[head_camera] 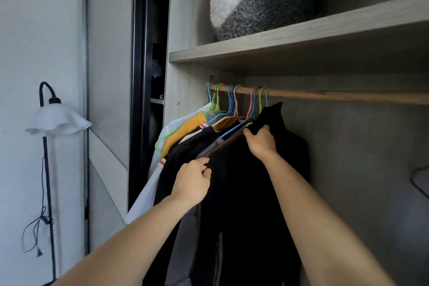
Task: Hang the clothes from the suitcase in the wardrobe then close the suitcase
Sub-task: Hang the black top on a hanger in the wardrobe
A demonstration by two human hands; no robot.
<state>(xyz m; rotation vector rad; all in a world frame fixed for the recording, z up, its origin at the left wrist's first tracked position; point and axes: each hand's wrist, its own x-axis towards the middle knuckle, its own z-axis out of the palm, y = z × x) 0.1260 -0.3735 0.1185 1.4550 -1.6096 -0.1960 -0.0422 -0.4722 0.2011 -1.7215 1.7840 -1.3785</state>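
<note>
Both arms reach up; the left hand [193,180] pinches the black garment's [250,193] shoulder, the right hand [261,143] grips its collar below the rail [336,95].

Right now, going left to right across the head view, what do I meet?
Floor lamp → black door frame → yellow garment → left hand → right hand → wardrobe back wall. Both hands grip the black garment, which spans them.

Soft light is brightening the wall [23,30] at the left of the frame, while the wardrobe [348,158] interior at the right is sitting dim. The black garment [243,193] is losing all detail in shadow. Wide-angle distortion is tilting the shelf [301,32].
</note>
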